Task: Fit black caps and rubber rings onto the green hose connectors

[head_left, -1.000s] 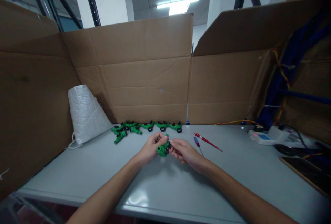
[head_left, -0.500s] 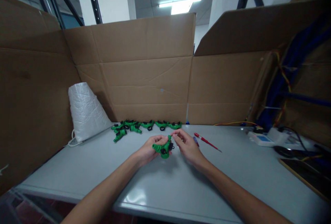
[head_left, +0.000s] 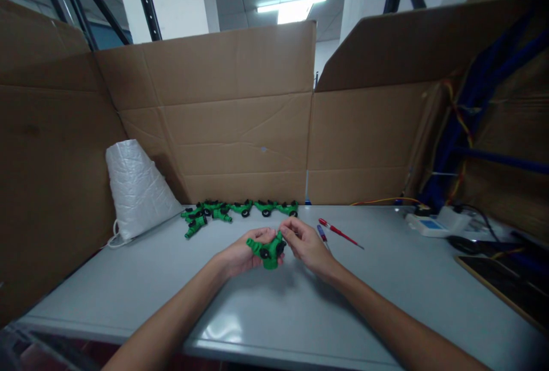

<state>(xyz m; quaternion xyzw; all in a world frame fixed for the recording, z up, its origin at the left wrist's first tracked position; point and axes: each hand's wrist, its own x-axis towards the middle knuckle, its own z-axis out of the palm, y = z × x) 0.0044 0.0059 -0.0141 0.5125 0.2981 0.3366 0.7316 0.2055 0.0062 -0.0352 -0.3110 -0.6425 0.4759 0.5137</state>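
Above the middle of the table, my left hand (head_left: 242, 254) is closed around a green Y-shaped hose splitter (head_left: 269, 262) with black parts. Its wide round end points down toward me, and its two narrower outlets spread upward. My right hand (head_left: 305, 243) pinches at the tip of the right-hand outlet with thumb and forefinger. Whether a small part is also between those fingertips is hidden. Just right of this hand lie a red screwdriver (head_left: 341, 233) and a shorter blue-handled screwdriver (head_left: 321, 234), partly covered by the hand.
Several more green hose splitters (head_left: 242, 208) lie along the back of the grey table (head_left: 150, 291). At the back left leans a white padded bag (head_left: 139, 191). Cardboard walls (head_left: 240, 125) enclose the table. A power strip (head_left: 431, 226) and cables sit at the right.
The hose splitter has tilted and sits slightly lower and further left in view. My right fingertips stay at its outlet. The whole view has shifted a little.
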